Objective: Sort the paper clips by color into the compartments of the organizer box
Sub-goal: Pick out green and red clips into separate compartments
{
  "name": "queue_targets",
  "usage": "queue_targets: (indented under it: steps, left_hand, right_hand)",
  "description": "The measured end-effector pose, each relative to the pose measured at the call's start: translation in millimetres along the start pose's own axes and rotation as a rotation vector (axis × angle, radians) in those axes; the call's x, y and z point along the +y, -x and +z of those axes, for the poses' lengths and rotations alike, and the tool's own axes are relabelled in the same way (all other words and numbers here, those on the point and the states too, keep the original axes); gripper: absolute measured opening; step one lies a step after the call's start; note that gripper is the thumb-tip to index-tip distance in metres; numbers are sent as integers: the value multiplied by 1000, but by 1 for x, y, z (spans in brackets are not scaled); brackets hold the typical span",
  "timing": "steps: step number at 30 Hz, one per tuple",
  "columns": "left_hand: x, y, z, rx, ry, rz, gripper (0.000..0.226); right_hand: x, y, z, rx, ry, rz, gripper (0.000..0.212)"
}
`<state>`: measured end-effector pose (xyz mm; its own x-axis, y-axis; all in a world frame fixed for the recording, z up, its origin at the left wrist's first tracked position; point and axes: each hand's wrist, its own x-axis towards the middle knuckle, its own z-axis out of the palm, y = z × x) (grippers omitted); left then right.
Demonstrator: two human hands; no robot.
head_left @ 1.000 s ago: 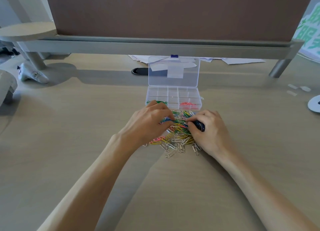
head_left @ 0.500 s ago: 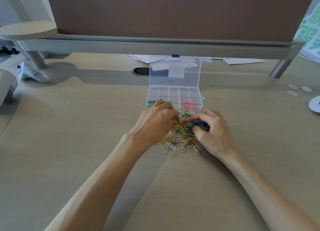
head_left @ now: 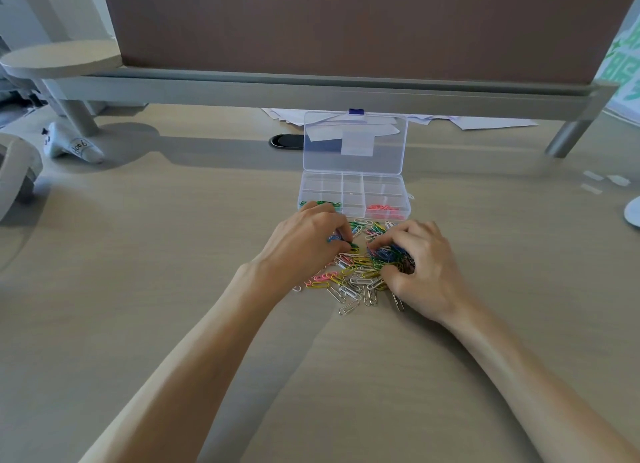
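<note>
A heap of mixed paper clips [head_left: 360, 272] in yellow, pink, green, blue, white and silver lies on the desk. Just behind it stands the clear organizer box [head_left: 353, 185] with its lid raised. Green clips [head_left: 329, 204] sit in its near left compartment and red clips [head_left: 382, 209] in its near right one. My left hand [head_left: 304, 244] has curled fingers pinching blue and green clips at the heap's left edge. My right hand [head_left: 422, 268] curls over the heap's right side and holds a bunch of blue clips under its fingers.
A grey partition rail [head_left: 311, 88] with legs runs across the back of the desk, with loose papers [head_left: 485, 121] under it. A dark cable grommet [head_left: 285, 141] lies left of the box. A white round object [head_left: 632, 213] sits at the right edge.
My left hand has shifted left and slightly back, uncovering more of the heap, and now pinches clips. My right hand stayed over the heap's right side with its blue clips.
</note>
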<state>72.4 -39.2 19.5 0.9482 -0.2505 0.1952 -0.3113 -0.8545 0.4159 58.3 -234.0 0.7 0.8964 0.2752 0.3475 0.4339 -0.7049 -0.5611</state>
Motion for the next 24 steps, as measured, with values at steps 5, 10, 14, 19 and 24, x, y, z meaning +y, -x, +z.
queue_targets:
  steps: [5, 10, 14, 19, 24]
  left_hand:
    - [-5, -1, -2, 4, 84, 7, 8]
    - [-9, 1, -7, 30, 149, -25, 8]
    - [-10, 2, -7, -14, 115, 0, 9]
    - [-8, 4, -8, -51, 55, 6, 15]
    - [-6, 3, -11, -30, -12, 1, 13]
  right_hand:
    - [-1, 2, 3, 26, -1, -75, 24]
    - [1, 2, 5, 12, 43, -71, 23]
    - [2, 2, 6, 19, 47, -53, 31]
    - [4, 1, 4, 29, 36, -24, 34]
    - [0, -5, 10, 76, 40, -42, 35]
